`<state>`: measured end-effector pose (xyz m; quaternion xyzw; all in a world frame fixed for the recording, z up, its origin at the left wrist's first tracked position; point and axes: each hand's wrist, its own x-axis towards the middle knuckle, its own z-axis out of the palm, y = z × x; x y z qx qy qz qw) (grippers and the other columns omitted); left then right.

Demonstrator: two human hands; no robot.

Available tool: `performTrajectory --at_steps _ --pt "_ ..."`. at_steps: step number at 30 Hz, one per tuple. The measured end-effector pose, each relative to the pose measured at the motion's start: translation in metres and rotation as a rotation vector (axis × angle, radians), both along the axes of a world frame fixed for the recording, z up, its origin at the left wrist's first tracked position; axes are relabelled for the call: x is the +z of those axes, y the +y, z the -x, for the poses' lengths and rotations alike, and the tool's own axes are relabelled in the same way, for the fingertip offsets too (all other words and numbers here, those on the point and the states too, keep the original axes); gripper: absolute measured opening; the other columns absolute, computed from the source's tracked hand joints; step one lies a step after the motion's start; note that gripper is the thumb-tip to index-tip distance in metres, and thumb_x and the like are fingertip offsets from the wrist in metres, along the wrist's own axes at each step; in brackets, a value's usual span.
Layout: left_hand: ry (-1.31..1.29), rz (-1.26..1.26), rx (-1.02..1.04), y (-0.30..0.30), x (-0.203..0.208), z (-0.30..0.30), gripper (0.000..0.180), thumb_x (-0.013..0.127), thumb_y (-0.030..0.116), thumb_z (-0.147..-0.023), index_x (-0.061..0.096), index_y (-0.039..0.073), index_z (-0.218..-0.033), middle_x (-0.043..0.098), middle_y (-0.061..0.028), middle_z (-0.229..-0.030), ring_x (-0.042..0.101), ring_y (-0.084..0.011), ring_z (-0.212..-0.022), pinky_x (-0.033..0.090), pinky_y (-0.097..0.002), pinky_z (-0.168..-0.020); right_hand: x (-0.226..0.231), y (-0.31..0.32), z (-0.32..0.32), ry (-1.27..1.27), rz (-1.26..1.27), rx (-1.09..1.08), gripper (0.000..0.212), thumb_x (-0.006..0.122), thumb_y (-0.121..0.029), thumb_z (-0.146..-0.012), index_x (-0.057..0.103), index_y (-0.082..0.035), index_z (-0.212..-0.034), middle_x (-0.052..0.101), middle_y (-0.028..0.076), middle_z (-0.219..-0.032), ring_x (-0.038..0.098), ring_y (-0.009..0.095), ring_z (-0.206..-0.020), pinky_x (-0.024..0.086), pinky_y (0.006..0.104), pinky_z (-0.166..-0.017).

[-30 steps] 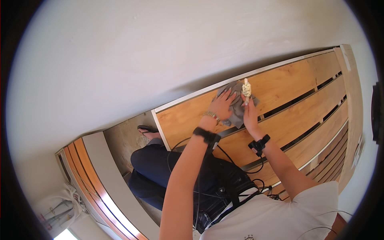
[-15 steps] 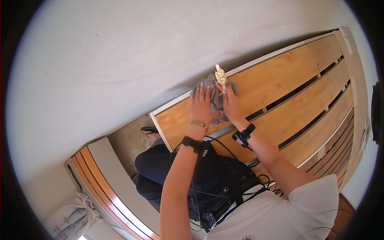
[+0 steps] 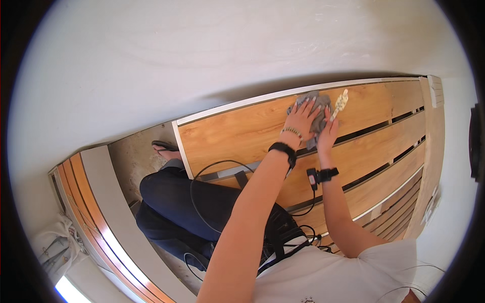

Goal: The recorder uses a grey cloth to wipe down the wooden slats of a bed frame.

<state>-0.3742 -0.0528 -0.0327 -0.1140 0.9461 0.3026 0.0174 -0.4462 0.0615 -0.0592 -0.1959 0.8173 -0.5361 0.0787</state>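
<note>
Taking the white end strip (image 3: 182,151) of the slatted wooden bed frame (image 3: 237,126) as the mark, the crumpled grey cloth (image 3: 319,122) dipped nearer the strip half a second ago and now lies farther from it than in either earlier picture. The bare left grip (image 3: 299,122) has travelled away from the strip with it; its fingers, almost upright half a second ago, now slant away from the strip. The bare right grip (image 3: 329,135) is farther off too. Its elongated, cream-coloured, dark-speckled piece (image 3: 341,103), earlier leaning slightly toward the strip and overlapping the cloth, now tips away from the strip, against bare board.
</note>
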Motion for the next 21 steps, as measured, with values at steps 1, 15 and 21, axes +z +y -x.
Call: performTrajectory --at_steps 1,15,21 --pt "0.002 -0.007 -0.005 0.007 0.001 -0.008 0.088 0.07 0.04 -0.062 0.026 0.017 -0.135 0.014 -0.0108 -0.143 0.017 -0.0266 -0.131 0.019 -0.0447 -0.105 0.005 0.011 -0.007 0.002 -0.007 -0.005 0.033 0.027 -0.011 -0.092 0.045 0.001 -0.117 0.053 0.005 -0.119 0.043 0.015 -0.085 0.034 0.0257 -0.084" --pt "-0.01 -0.021 0.004 -0.017 0.007 -0.095 0.087 0.072 0.032 -0.063 0.026 0.015 -0.135 0.019 -0.0115 -0.141 0.021 -0.027 -0.13 0.018 -0.0458 -0.104 0.004 0.001 -0.062 -0.202 0.187 0.342 0.035 0.029 -0.017 -0.094 0.041 0.001 -0.122 0.051 0.008 -0.122 0.049 0.015 -0.089 0.037 0.0259 -0.084" --pt "-0.047 -0.089 0.159 -0.065 0.005 -0.168 0.086 0.069 0.031 -0.065 0.023 0.013 -0.136 0.017 -0.0152 -0.142 0.017 -0.032 -0.13 0.017 -0.0467 -0.104 0.012 -0.057 -0.11 -0.098 0.004 0.607 0.035 0.035 -0.014 -0.091 0.041 -0.003 -0.123 0.057 0.012 -0.098 0.053 0.018 -0.089 0.021 0.042 -0.102"
